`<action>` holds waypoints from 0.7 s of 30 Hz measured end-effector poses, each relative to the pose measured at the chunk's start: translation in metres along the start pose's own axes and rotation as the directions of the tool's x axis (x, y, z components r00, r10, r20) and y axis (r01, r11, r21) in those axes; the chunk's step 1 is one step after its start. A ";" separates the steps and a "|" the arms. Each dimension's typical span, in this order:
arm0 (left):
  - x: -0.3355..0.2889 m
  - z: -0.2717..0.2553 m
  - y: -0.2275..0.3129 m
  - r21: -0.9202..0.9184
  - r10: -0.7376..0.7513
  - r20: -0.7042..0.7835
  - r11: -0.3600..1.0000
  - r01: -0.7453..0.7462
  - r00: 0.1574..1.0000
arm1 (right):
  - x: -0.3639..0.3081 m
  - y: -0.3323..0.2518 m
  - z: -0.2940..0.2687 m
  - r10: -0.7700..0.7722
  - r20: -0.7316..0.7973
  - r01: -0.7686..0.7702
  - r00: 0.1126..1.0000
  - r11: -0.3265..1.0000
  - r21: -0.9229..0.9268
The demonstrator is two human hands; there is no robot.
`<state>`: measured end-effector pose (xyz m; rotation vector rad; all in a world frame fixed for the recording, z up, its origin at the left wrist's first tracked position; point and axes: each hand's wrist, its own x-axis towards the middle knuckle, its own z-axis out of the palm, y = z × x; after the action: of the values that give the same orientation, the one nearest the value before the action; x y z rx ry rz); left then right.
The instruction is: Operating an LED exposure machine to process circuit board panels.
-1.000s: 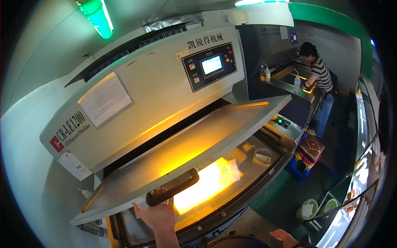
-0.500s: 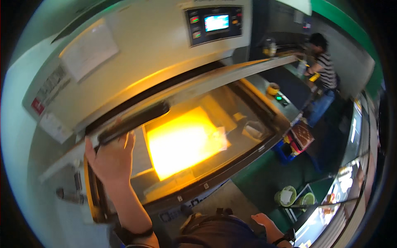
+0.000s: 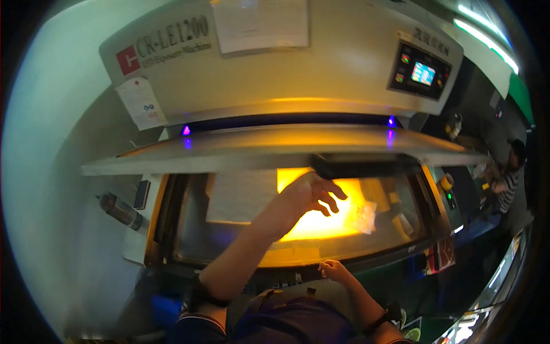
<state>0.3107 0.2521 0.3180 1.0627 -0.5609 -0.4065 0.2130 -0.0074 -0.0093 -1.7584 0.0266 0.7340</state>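
Note:
My left hand (image 3: 315, 198) is stretched out over the glass bed, fingers spread and bent down, holding nothing. It is just below the left end of a dark bar handle (image 3: 369, 165) on the front edge of a raised lid (image 3: 275, 149); whether it touches the handle I cannot tell. Under the hand the glass bed shines with a bright yellow panel (image 3: 312, 226), with a translucent sheet (image 3: 362, 218) at its right side. A pale sheet (image 3: 240, 198) lies to its left. My right hand (image 3: 335, 270), fingers curled in, hovers by the bed's front edge with nothing visible in it.
The machine's hood (image 3: 338, 69) stands behind the lid, bearing a control panel (image 3: 420, 73). On the left ledge are a dark cylindrical tool (image 3: 120, 211) and a phone-like slab (image 3: 141, 195). A yellow tape roll (image 3: 447, 182) sits right; a person (image 3: 507, 178) works beyond.
The view has swung, so the machine now appears level. My left hand has gone from the handle's left underside to a place over the lit panel. My right hand has risen towards the bed's front edge.

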 end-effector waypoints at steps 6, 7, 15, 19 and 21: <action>-0.063 -0.126 -0.049 0.102 -0.313 -0.114 0.940 0.324 0.943 | 0.133 -0.079 0.056 0.179 -0.047 -0.170 0.983 0.973 0.156; -0.079 -0.163 -0.075 0.398 -0.227 -0.152 0.877 0.270 0.962 | 0.153 -0.085 0.064 0.164 -0.126 -0.146 0.978 0.979 0.143; -0.221 -0.422 -0.226 0.768 -0.114 -0.637 -0.009 0.640 0.762 | 0.251 -0.114 0.071 0.271 -0.526 -0.215 0.806 0.962 0.165; -0.246 -0.470 -0.233 0.714 -0.168 -0.699 -0.210 0.668 0.695 | 0.283 -0.125 0.083 0.300 -0.547 -0.273 0.782 0.953 0.133; -0.248 -0.481 -0.237 0.712 -0.188 -0.699 -0.269 0.649 0.690 | 0.291 -0.124 0.085 0.325 -0.539 -0.304 0.777 0.944 0.132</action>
<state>0.3973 0.6261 -0.1307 2.9334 0.0632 -0.3952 0.4544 0.2090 -0.0543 -1.8997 0.7480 0.4214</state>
